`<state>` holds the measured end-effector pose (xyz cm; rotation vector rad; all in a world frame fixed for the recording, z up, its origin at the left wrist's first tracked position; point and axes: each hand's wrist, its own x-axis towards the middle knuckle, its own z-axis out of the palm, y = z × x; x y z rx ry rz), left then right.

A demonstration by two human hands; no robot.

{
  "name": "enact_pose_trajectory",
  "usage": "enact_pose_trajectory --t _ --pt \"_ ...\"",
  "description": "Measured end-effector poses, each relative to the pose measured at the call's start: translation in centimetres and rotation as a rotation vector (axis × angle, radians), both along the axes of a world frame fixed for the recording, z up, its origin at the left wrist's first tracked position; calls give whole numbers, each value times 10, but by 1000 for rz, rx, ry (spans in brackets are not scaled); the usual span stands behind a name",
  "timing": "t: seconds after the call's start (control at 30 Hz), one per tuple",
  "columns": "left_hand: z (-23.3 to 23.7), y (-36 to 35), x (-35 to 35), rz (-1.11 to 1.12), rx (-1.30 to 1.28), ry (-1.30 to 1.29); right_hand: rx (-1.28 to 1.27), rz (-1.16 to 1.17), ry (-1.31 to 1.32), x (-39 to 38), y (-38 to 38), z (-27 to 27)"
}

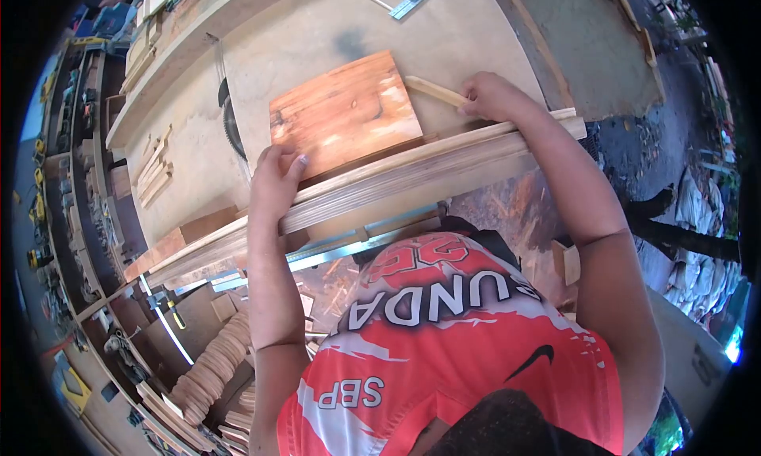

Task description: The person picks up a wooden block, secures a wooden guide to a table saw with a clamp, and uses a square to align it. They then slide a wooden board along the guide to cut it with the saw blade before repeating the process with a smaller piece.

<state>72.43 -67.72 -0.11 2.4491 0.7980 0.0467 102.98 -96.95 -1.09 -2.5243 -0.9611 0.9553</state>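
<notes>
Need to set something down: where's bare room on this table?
Bare: pale tabletop beyond the reddish wooden board, before the metal square. Crowded: dark saw blade at the board's left, left hand nearer, right hand holding pale wooden stick beside.

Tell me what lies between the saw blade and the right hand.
In the head view, the reddish wooden board lies flat between the saw blade and the right hand, plus the thin wooden stick that hand holds.

I am seeing open tabletop [333,36] beyond the reddish board [345,111]. A saw blade [231,127] is standing just left of it, blocking that side. A thin strip [434,90] is crossing the right corner. A wooden rail [428,167] is closing the near edge.
</notes>
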Motion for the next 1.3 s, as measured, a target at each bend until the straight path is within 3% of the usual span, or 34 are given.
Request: enact_pose_trajectory --t 0.27,0.33,0.53,0.67,0.77,0.83,0.93,1.17,1.23,1.3 --pt "0 1 -1 170 -228 29 119 -68 98 2 7 -8" --pt "3 0 -1 197 -304 3 29 55 -2 -4 19 -4" --pt "6 1 -4 133 -433 -119 -25 145 -32 -8 37 -7" --pt "10 3 -5 135 -470 -18 2 110 -38 -9 36 -6" --pt "5 8 -8 94 -477 -42 -42 28 117 -7 41 -10" --pt "2 9 -9 92 -510 -108 149 -59 108 -6 36 -19" --pt "0 11 -11 68 -497 -112 89 -99 293 -2 32 -24" --pt "4 7 -5 165 -551 -60 54 -109 331 -13 45 -12" --pt "4 5 -4 162 -537 -81 124 -146 554 -14 42 -13" --pt "7 4 -3 167 -545 -72 103 -139 549 -15 43 -9"
